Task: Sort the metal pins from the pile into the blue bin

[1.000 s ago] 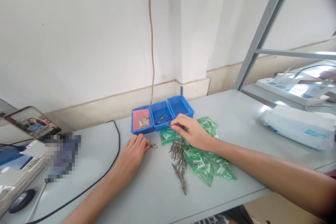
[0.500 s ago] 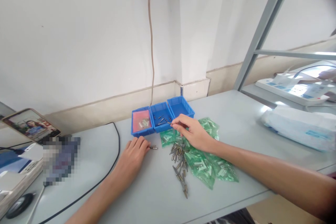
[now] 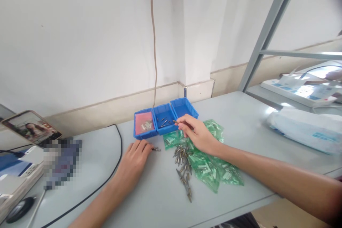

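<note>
My right hand [image 3: 199,133] is closed in a pinch on a small metal pin [image 3: 175,122], just over the right edge of the middle blue bin [image 3: 163,109]. In that bin lie several thin, dark metal pins. On the tabletop my left hand [image 3: 135,156] rests with curled fingers; small metal pins [image 3: 156,149] stick out from its fingertips, and their held ends are hidden. Between my hands a loose pile of metal pins [image 3: 181,155] trails toward the table's front. Green plastic bags [image 3: 205,171] holding more metal pieces lie beneath and beside my right hand.
The left blue bin [image 3: 145,136] contains pink material [image 3: 140,119] and a small clear bag. Another blue bin [image 3: 183,105] stands at the right. A black cable [image 3: 120,142], a propped phone [image 3: 32,128] and a mouse [image 3: 21,209] are leftward. A white package [image 3: 304,130] lies at right.
My right hand has shifted slightly, and the pin in its fingertips has turned and no longer reaches as far left over the bin. My left hand has hardly moved.
</note>
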Demonstrator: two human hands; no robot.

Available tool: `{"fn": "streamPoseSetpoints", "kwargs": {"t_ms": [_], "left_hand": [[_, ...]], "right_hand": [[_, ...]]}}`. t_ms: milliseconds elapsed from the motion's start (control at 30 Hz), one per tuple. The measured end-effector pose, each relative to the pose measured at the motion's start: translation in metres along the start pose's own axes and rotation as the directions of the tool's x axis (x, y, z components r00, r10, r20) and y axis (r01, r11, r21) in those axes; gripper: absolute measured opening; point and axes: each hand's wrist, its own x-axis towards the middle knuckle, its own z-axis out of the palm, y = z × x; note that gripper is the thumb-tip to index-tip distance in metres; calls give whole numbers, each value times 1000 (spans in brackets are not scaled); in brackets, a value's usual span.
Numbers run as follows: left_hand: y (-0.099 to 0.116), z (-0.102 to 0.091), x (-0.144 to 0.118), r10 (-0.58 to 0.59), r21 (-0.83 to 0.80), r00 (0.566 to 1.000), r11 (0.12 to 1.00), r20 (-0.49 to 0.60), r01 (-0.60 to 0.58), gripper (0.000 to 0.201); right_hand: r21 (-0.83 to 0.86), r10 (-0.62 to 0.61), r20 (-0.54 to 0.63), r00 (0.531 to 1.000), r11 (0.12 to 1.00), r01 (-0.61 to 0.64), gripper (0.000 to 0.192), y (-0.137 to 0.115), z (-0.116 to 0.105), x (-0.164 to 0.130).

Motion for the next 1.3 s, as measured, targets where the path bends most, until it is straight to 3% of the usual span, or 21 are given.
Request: {"fn": "streamPoseSetpoints", "kwargs": {"t_ms": [267,633,833,1067,1300], "left_hand": [[-4,-3,-2,39,3,999,999,11,-40,35],[-3,5,1,-30,-36,1000,999,-9,29,23],[-9,11,0,-43,-142,999,989,-2,42,25],[-11,13,0,-46,-172,999,984,-2,45,26],[-11,14,1,-46,-142,998,989,-29,42,24]], "right_hand": [[-80,-73,-38,997,994,70,17,1,-1,0],[-107,-89,-32,996,991,85,18,1,-1,-1],[-250,-257,77,963,930,268,17,-13,-2,-9],[-182,-172,60,983,967,180,13,-16,0,-7],[51,-14,31,999,999,12,20,-10,2,-4]]}}
